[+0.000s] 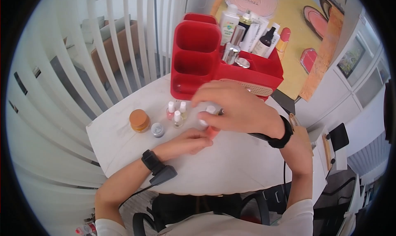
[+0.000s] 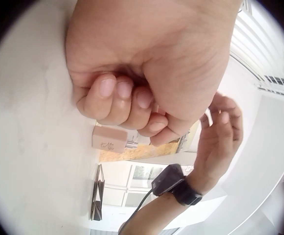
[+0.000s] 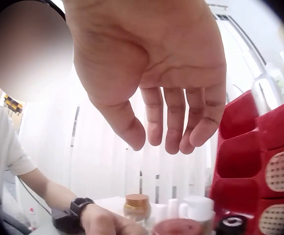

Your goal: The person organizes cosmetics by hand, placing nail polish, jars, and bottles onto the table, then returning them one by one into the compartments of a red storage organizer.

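Observation:
My left hand (image 1: 185,143) rests on the white table (image 1: 231,166) with its fingers curled in; the left wrist view shows nothing between the fingers of this hand (image 2: 147,73). Just beyond its knuckles stands a pink item (image 1: 213,132), partly hidden. Over that item and a white-capped bottle (image 1: 210,109) hovers my right hand (image 1: 239,108). In the right wrist view this hand (image 3: 151,63) has relaxed, slightly bent fingers and an empty palm. Below it show a white cap (image 3: 198,206) and a round pink top (image 3: 178,227).
Small white-capped polish bottles (image 1: 177,119) stand left of the hands, with a grey-lidded jar (image 1: 157,130) and an amber jar (image 1: 139,120). A red organizer (image 1: 196,56) with bottles and tubes stands at the back. A pink flat bottle (image 2: 108,139) shows in the left wrist view.

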The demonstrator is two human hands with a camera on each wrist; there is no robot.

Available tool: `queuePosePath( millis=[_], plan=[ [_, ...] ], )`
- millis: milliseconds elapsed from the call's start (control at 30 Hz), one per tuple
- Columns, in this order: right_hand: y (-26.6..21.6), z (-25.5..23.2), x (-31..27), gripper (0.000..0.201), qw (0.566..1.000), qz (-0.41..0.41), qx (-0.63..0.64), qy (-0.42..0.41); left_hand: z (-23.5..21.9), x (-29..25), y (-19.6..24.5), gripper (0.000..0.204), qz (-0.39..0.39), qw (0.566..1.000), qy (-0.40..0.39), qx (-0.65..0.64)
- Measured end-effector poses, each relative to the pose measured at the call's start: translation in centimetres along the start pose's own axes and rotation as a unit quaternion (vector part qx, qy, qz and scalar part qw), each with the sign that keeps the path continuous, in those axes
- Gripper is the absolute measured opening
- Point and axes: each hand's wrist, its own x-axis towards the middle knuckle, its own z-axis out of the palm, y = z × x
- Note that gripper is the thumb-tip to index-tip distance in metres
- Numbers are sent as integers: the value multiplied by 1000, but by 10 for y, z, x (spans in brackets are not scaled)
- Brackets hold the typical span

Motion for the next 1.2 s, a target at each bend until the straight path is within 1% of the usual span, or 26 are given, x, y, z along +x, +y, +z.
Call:
queuePosePath(
  millis=[67, 100, 167, 200, 267, 333, 400, 433, 467, 500, 600, 667, 700, 767, 800, 833, 867, 900, 933, 967, 1000, 1033, 1067, 1100, 1167, 1200],
  plan=[
    [-8, 15, 28, 17, 998, -34, -3, -44, 0, 1, -4, 27, 13, 1000, 7, -8],
    [-11, 23, 42, 17, 998, -39, 0, -43, 0, 2, -6, 26, 27, 1000, 7, -14],
    [-15, 40, 69, 20, 993, -23, -28, -114, -3, 4, -7, 25, 22, 1000, 6, 6],
    [-15, 48, 81, 20, 993, -27, -25, -115, -4, 4, -7, 25, 17, 1000, -1, 25],
    [-10, 69, 101, 28, 982, -1, -15, -188, -2, 3, -6, 26, 22, 999, 5, 29],
    [-8, 93, 114, 29, 977, 10, -30, -209, 1, 2, -5, 27, 29, 999, 10, 32],
    [-7, 109, 121, 31, 972, 22, -46, -229, 4, 1, -3, 26, 13, 999, 40, 13],
    [-8, 117, 122, 32, 972, 28, -35, -233, 3, 0, -4, 26, 14, 999, 42, 12],
    [-9, 122, 123, 32, 971, 35, -25, -237, 0, 0, -4, 25, 13, 999, 26, 20],
    [-11, 123, 125, 32, 970, 32, -26, -239, -1, 0, -4, 23, 14, 999, 11, 29],
    [-18, 122, 131, 32, 961, 41, -42, -269, 0, -1, -2, 24, 10, 999, 23, 26],
    [-17, 108, 132, 33, 979, 3, 13, -205, -1, 3, -6, 25, 16, 999, 17, 26],
    [-22, 95, 132, 33, 979, 3, 12, -204, -2, 5, -8, 26, 20, 999, 10, 25],
    [-28, 63, 131, 34, 986, 6, 48, -158, -2, 4, -5, 25, 25, 999, 2, 26],
    [-20, 51, 131, 35, 985, -25, 65, -156, -3, 3, -3, 25, 28, 999, -7, 27],
    [-19, 34, 126, 35, 987, -26, 62, -144, -2, 2, -2, 25, 28, 999, -14, 31],
    [-19, 15, 119, 36, 989, -27, 58, -133, -2, 2, -2, 24, 22, 999, -2, 26],
    [-17, -1, 111, 38, 993, -22, 43, -107, -1, 1, -3, 23, 16, 1000, 8, 19],
    [-15, -18, 101, 41, 996, -17, 29, -81, 0, 1, -3, 23, 17, 1000, -1, 19],
    [-15, -38, 89, 41, 997, 2, 38, -74, 1, 1, -4, 24, 16, 1000, 5, 13],
    [-14, -58, 76, 40, 996, 41, 18, -77, 1, 2, -4, 25, 16, 1000, 12, 8],
    [-4, -76, 62, 36, 995, 59, 11, -80, 1, 2, -4, 28, 11, 1000, 20, 9],
    [-5, -95, 46, 34, 994, 92, -4, -62, 1, 2, -4, 28, 12, 1000, 12, 9],
    [6, -110, 31, 30, 996, 81, -17, -39, 0, 2, -5, 28, 14, 1000, 13, 11],
    [11, -139, 2, 32, 976, 204, -67, -22, 0, 2, -4, 29, 20, 1000, 9, 13],
    [17, -148, -10, 32, 975, 208, -72, -20, 0, 2, -3, 30, 15, 1000, 10, 14]
  ],
)
